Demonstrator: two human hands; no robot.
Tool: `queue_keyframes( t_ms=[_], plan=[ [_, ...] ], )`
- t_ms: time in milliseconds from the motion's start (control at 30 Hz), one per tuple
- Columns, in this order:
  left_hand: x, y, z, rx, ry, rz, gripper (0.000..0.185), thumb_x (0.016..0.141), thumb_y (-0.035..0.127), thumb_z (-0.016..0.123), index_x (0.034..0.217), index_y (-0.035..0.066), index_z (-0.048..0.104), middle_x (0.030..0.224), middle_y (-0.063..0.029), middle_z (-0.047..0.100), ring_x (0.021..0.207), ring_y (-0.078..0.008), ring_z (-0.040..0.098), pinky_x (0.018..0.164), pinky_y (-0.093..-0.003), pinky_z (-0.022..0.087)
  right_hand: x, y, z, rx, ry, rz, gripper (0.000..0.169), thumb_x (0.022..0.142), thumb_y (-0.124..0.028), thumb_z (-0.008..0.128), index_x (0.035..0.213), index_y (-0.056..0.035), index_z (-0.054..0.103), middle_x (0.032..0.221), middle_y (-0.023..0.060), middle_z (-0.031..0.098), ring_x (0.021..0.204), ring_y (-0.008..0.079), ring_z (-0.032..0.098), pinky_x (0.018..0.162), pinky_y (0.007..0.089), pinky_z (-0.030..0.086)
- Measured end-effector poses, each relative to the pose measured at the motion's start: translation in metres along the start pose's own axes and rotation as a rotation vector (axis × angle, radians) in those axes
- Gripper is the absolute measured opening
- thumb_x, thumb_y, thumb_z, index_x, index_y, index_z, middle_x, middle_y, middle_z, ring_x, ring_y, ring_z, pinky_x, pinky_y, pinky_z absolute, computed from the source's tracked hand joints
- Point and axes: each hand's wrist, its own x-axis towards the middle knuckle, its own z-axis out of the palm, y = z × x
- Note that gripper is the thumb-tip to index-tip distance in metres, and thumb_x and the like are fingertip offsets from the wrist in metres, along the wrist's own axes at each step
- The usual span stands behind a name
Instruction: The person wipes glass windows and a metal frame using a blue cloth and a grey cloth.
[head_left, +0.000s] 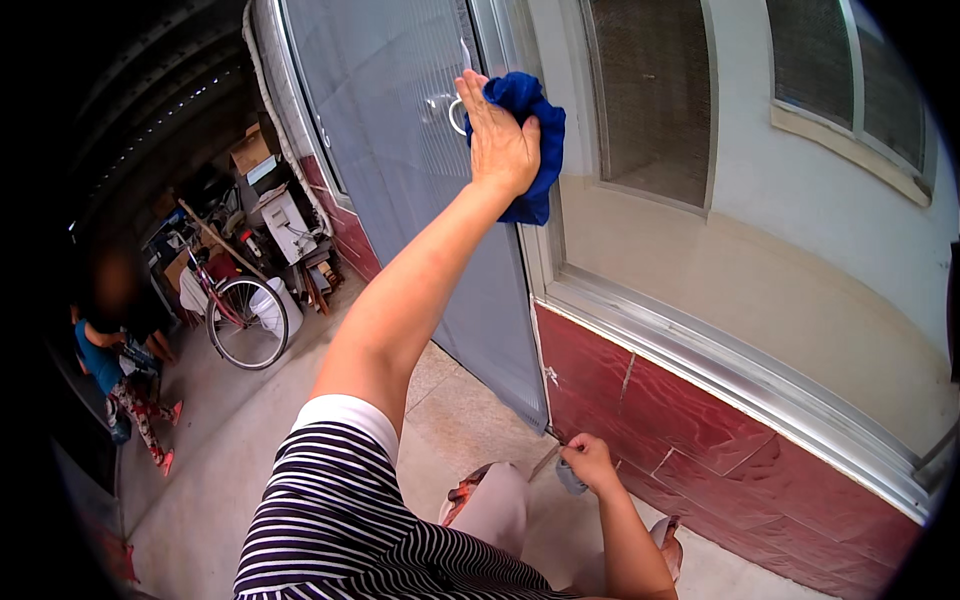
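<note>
My left hand (501, 142) presses a blue cloth (546, 150) against the edge of the door frame, its fingers stretched upward. A round white pull ring (456, 117) shows just left of the fingers, on the grey door screen (390, 150). Low down, my right hand (589, 459) is closed on a small grey cloth (571, 478), close to the bottom corner of the screen and the red tiled wall. Part of the grey cloth is hidden by the fingers.
A silver window frame (667, 334) runs above the red wall tiles (697, 397). Further left stand a bicycle (247, 322), a white bucket (292, 306) and stacked boxes and boards. A person (112, 360) in a blue top is at the far left, with another partly visible beside them.
</note>
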Motion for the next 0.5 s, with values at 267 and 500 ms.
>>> queue_keyframes(
  t_ms=[267, 500],
  plan=[
    [-0.162, 0.029, 0.006, -0.054, -0.29, -0.048, 0.072, 0.086, 0.017, 0.061, 0.133, -0.024, 0.026, 0.154, -0.0299, -0.006, 0.144, -0.0438, -0.005, 0.113, -0.0417, 0.029, 0.003, -0.008, 0.005, -0.11, -0.02, -0.026, 0.016, 0.074, -0.017, 0.07, 0.075, -0.0023, 0.063, 0.062, 0.005, 0.06, 0.056, 0.0126, 0.054, 0.052, 0.031, 0.043],
    [-0.284, 0.063, 0.009, -0.281, -0.306, -0.588, 0.061, 0.094, 0.013, 0.045, 0.145, -0.009, 0.018, 0.152, -0.035, 0.003, 0.142, -0.0499, 0.001, 0.117, -0.0493, 0.01, -0.018, -0.024, 0.014, -0.195, -0.099, -0.08, 0.015, 0.076, -0.011, 0.071, 0.073, -0.0025, 0.059, 0.061, -0.0005, 0.056, 0.054, 0.0064, 0.047, 0.048, 0.0259, 0.037]
  ],
)
